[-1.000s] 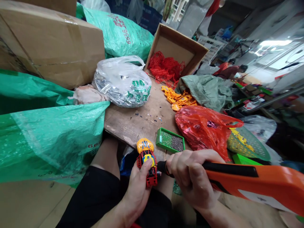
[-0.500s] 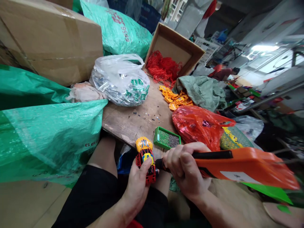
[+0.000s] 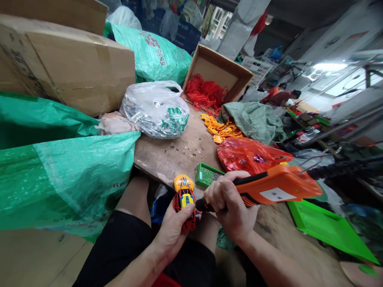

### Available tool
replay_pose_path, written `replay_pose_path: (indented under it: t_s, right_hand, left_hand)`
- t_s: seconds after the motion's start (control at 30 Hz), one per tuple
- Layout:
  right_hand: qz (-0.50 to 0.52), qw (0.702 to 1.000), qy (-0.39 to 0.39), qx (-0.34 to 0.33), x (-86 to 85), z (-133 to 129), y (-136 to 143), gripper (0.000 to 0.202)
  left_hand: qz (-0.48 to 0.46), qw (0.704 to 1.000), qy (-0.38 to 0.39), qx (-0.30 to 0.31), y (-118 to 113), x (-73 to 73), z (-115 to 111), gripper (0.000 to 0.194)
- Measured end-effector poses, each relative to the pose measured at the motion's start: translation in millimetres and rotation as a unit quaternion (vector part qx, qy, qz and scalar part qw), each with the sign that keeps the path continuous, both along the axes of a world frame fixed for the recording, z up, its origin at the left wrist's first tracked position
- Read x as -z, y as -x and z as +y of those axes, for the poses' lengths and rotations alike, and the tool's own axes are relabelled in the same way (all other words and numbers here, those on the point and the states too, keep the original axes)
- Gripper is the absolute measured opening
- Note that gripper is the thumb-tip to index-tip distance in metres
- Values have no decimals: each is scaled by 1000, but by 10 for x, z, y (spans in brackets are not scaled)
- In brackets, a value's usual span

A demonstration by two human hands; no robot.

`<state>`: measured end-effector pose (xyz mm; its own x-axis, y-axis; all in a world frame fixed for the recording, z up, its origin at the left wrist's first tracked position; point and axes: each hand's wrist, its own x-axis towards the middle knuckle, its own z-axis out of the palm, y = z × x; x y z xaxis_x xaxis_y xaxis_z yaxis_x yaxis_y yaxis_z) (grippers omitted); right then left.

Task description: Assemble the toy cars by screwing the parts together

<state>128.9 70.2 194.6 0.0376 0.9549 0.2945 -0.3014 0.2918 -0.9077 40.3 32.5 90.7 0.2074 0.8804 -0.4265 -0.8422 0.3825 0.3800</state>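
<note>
My left hand (image 3: 175,225) is closed round a toy car (image 3: 184,185) with a yellow front and a red frame, held over my lap at the table's near edge. An orange and black electric screwdriver (image 3: 277,186) is gripped in my right hand (image 3: 231,201). Its black nose points left and meets the car's right side; the tip itself is hidden from me. Just beyond the hands, a small green tray (image 3: 204,175) holds little screws, partly covered by my right hand.
A clear plastic bag of silvery parts (image 3: 155,111) and a red plastic bag (image 3: 248,153) lie on the wooden table (image 3: 176,159). Yellow car parts (image 3: 220,128) and a box with red frames (image 3: 205,91) sit behind. Green sacks (image 3: 89,171) stand left; a bright green tray (image 3: 329,231) lies right.
The screwdriver's rear end has swung up and away from me, uncovering more of the bright green tray. Its nose stays at the car. The whole view has shifted slightly.
</note>
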Motion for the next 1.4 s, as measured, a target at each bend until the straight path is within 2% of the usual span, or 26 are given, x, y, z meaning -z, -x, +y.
replay_pose_path:
  t_s: [0.4, 0.6, 0.77, 0.9, 1.13, 1.4]
  right_hand:
    - [17, 1000, 6, -5, -6, 34, 14, 19]
    - [22, 1000, -11, 6, -105, 117, -98, 23]
    - [22, 999, -11, 33, -194, 170, -194, 26]
    - [23, 999, -28, 26, -198, 121, -127, 23]
    - [41, 999, -29, -14, -76, 134, 76, 16]
    - [43, 999, 8, -23, -78, 235, 134, 27]
  left_hand:
    - [-4, 1000, 4, 8, 21, 76, 2, 52]
    - [16, 999, 27, 15, 59, 22, -6, 60]
    - [20, 999, 28, 11, 53, 16, 0, 55]
    - [22, 999, 32, 16, 43, 27, 5, 50]
    - [29, 999, 22, 21, 61, 41, -14, 43]
    - [22, 999, 28, 36, 77, 32, -9, 46]
